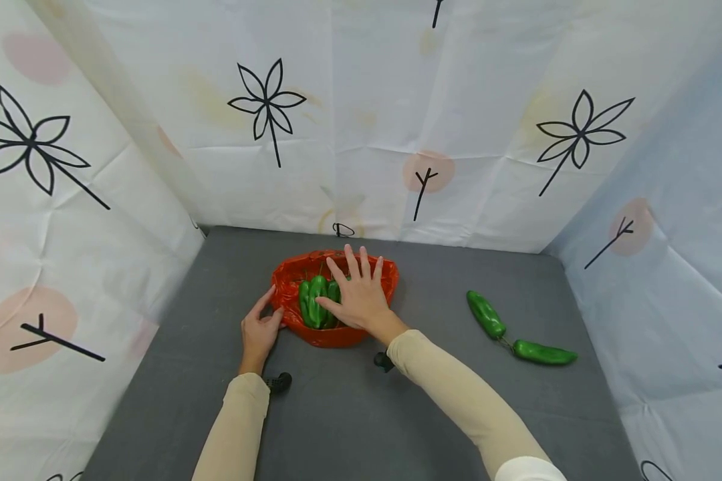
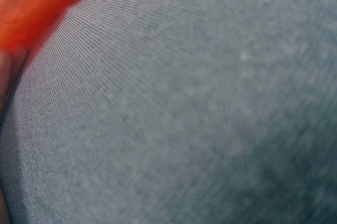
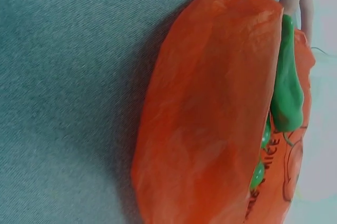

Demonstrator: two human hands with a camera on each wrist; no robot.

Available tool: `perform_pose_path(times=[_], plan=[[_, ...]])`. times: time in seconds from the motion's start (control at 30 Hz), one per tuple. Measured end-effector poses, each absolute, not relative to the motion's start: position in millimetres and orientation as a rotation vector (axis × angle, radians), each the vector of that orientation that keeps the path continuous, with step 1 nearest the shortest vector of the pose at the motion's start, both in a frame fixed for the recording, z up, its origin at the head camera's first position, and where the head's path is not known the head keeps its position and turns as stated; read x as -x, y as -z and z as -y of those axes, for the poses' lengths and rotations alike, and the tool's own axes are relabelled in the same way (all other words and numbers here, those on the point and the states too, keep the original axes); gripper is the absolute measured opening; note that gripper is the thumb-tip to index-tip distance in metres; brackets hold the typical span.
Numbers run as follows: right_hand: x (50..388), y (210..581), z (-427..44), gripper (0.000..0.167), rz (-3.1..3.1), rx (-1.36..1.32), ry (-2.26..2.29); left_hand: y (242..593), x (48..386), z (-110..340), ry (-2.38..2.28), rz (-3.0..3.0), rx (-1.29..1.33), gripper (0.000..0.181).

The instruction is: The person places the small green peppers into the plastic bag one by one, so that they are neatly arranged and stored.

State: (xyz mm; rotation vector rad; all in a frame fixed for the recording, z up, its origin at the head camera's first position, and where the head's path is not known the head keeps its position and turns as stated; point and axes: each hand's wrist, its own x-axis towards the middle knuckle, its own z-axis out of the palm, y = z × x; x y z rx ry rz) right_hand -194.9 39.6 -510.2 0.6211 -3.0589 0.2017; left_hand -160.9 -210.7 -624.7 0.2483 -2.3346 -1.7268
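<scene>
An open red plastic bag (image 1: 321,338) stands at the middle of the grey table, with several green peppers (image 1: 317,300) lying inside. At its left rim, my left hand (image 1: 261,336) holds the plastic with its thumb and fingers. My right hand (image 1: 361,298) is over the right part of the bag, fingers spread and nothing gripped, hiding part of the contents. The right wrist view shows the red bag (image 3: 210,113) from the side, a green pepper (image 3: 288,82) at its opening. Red plastic (image 2: 37,8) fills a corner of the left wrist view.
Two more green peppers, one slanting (image 1: 485,314) and one nearly level (image 1: 544,353), lie on the right of the table (image 1: 337,414), their stems close together. White patterned cloth (image 1: 361,120) rises behind the table and on both sides.
</scene>
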Motion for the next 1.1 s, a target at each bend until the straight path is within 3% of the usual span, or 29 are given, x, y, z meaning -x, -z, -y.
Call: perform_pose_path(times=[1.1], plan=[[179,530,-117,0.091,3.111,-0.433,-0.350,626,160,210,1.730,2.317,-0.225,0.052]])
